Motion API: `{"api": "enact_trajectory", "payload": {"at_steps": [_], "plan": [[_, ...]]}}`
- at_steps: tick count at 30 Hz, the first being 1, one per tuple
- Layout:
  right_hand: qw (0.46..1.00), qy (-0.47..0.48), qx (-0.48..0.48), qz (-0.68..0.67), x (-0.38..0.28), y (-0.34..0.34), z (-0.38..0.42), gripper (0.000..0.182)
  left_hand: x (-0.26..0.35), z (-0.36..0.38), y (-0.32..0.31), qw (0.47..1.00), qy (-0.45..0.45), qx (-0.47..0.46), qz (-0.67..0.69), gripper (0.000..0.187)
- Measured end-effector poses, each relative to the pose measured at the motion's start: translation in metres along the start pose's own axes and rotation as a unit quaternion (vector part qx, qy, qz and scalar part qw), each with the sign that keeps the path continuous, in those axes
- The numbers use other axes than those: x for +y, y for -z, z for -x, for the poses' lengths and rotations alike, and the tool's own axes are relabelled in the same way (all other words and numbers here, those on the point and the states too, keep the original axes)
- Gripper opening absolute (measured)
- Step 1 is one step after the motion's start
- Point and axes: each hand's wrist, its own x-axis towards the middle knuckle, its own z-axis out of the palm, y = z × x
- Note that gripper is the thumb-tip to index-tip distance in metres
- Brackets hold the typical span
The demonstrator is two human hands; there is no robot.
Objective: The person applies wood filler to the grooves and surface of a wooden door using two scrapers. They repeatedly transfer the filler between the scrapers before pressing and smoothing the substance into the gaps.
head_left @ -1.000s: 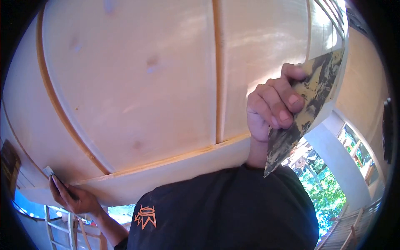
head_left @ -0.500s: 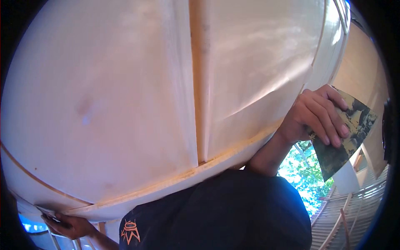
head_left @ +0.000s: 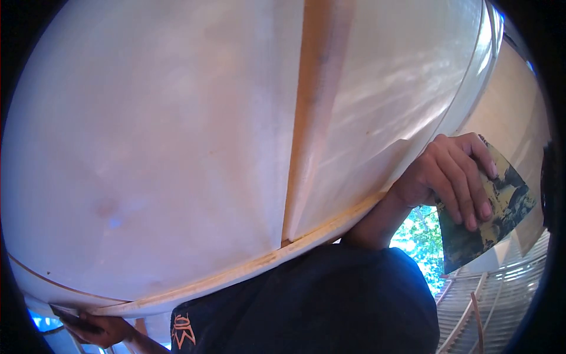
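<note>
My right hand (head_left: 451,177) has its fingers over the face of a flat, roughly rectangular plate (head_left: 507,200), yellowish with black smears, and grips it at the right; the thumb is hidden. At the lower left, my left hand (head_left: 106,331) is closed round a thin, dark, flat tool (head_left: 69,314), which lies close under the edge of a large pale panel (head_left: 159,135). Whether the tool touches the panel I cannot tell. A brown vertical gap (head_left: 306,112) divides that panel from a second pale panel (head_left: 395,100).
A pale wooden edge strip (head_left: 212,282) runs under the panels, close above my dark shirt (head_left: 318,301). Beyond my right arm are green foliage (head_left: 421,236) and corrugated sheeting with wooden battens (head_left: 498,301). A tan surface (head_left: 510,94) curves up at the right.
The view has shifted, so the gap between the panels stands further right and leans. My right hand and the smeared plate sit slightly lower. The left hand with its tool has hardly moved.
</note>
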Motion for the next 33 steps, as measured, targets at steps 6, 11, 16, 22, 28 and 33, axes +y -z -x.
{"api": "enact_trajectory", "payload": {"at_steps": [6,11,16,22,28,33], "plan": [[1.000,0.009,0.001,0.015,-0.002,-0.001,0.001,0.016,-0.010,0.000,0.002,0.999,-0.003,-0.050,0.004,0.043],[1.000,-0.005,0.006,0.016,0.000,0.000,0.001,0.018,-0.010,0.003,-0.001,0.998,0.025,-0.043,0.025,0.041],[0.997,0.041,-0.026,-0.061,0.043,-0.003,0.006,0.019,0.006,-0.001,0.000,0.998,-0.032,-0.021,-0.048,0.039],[0.942,-0.226,-0.072,-0.238,0.083,0.004,0.006,0.023,0.017,-0.005,-0.002,1.000,-0.016,-0.012,-0.022,0.040],[0.939,-0.275,-0.064,-0.197,0.096,0.011,0.003,0.023,0.025,-0.007,0.000,0.999,-0.025,-0.023,-0.039,0.041],[0.951,-0.246,-0.079,-0.168,0.088,0.017,0.003,0.023,0.030,-0.003,-0.003,1.000,0.001,0.004,-0.002,0.039]]}}
